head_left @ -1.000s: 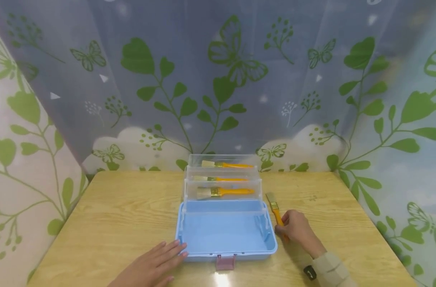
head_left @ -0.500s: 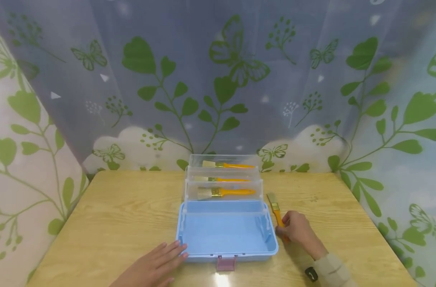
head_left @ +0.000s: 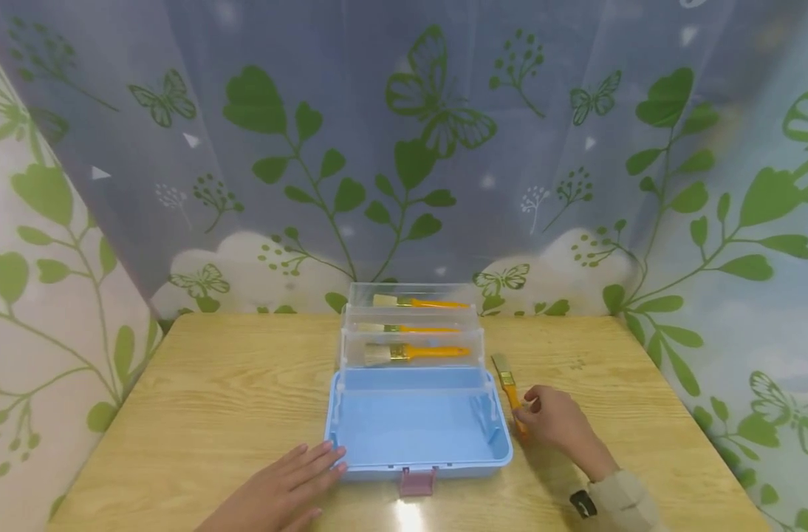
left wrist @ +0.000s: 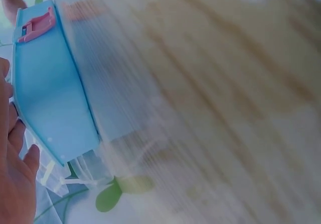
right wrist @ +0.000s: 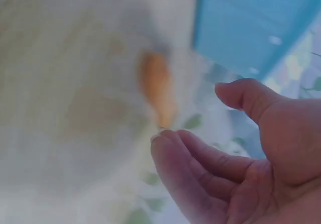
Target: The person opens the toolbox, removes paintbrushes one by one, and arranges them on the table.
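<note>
The brush [head_left: 509, 390] lies on the table [head_left: 231, 399], just at 3 o'clock of the blue box [head_left: 417, 425], its bristles pointing to 12 o'clock. The right hand [head_left: 553, 421] is over its orange handle; the fingers curl there, but in the wrist view the hand [right wrist: 241, 158] looks loosely cupped and the handle [right wrist: 156, 86] is a little apart from the fingertips, so I cannot tell if it grips the brush already. The left hand [head_left: 281, 491] rests flat with straight fingers on the table at 7 o'clock of the box, its fingertips touching the box corner.

Behind the box, at 12 o'clock, three clear trays [head_left: 412, 325] stand folded out, each with one brush inside. The blue bottom holds nothing. I judge three brushes are stored and this last one is left.
</note>
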`<action>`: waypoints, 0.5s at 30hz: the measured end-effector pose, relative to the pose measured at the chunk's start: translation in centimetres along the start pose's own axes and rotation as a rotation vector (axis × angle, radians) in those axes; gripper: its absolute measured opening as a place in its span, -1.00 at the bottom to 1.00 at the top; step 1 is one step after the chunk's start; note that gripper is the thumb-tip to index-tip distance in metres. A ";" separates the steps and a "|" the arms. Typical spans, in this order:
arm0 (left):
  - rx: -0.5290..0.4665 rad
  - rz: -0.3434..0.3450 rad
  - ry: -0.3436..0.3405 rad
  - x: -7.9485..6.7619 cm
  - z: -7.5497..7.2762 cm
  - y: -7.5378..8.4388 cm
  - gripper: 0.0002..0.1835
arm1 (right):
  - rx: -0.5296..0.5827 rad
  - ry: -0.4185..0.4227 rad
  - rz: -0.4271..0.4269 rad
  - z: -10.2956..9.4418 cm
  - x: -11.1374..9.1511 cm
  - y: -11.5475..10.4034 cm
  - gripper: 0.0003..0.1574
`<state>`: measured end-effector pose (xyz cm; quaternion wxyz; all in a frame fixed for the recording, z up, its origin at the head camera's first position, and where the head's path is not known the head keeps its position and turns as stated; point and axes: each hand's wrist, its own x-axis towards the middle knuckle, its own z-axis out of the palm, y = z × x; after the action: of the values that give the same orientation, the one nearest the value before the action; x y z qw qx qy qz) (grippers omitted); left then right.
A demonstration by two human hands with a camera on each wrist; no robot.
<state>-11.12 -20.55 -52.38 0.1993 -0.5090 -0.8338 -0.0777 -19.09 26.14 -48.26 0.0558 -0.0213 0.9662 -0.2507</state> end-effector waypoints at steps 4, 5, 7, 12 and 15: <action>-0.014 -0.008 -0.012 0.0 0.1 0.1 -0.20 | -0.004 0.035 -0.087 -1.5 -0.8 -1.0 -0.61; -0.013 -0.008 -0.012 0.0 0.1 0.1 -0.20 | 0.004 0.045 -0.115 -1.8 -0.9 -1.3 -0.64; -0.012 -0.005 -0.006 -0.2 0.2 0.1 -0.21 | 0.034 0.069 -0.179 -2.4 -1.1 -2.1 -0.71; -0.003 0.001 -0.004 -0.4 0.4 0.0 -0.20 | 0.123 0.140 -0.366 -3.2 -0.7 -4.1 -0.78; 0.000 -0.006 -0.018 -0.2 0.2 0.0 -0.18 | 0.177 0.129 -0.464 -3.4 0.6 -5.0 -0.76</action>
<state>-11.09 -20.69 -52.65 0.1915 -0.5072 -0.8371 -0.0737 -20.05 23.40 -42.94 -0.0632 -0.2214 0.9114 -0.3410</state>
